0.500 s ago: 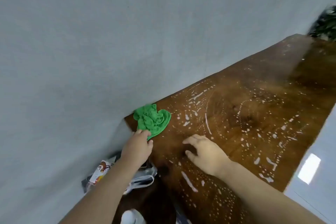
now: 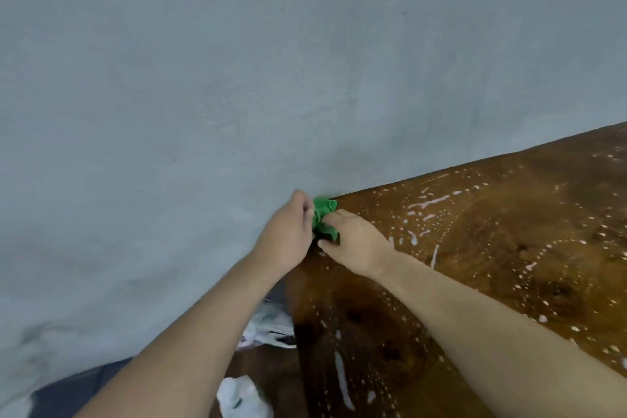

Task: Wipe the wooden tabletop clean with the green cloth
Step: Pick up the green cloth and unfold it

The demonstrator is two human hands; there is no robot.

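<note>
The green cloth (image 2: pixel 323 218) is gripped, bunched, by curled fingers of the left hand (image 2: pixel 286 241) and right hand (image 2: pixel 356 244); the spattered desk (image 2: pixel 492 248) is seen right of them.

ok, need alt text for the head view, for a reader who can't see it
A person's left hand and right hand together hold a crumpled green cloth at the corner of a glossy brown wooden tabletop, beside a plain grey wall. White streaks and droplets spatter the wood.
</note>
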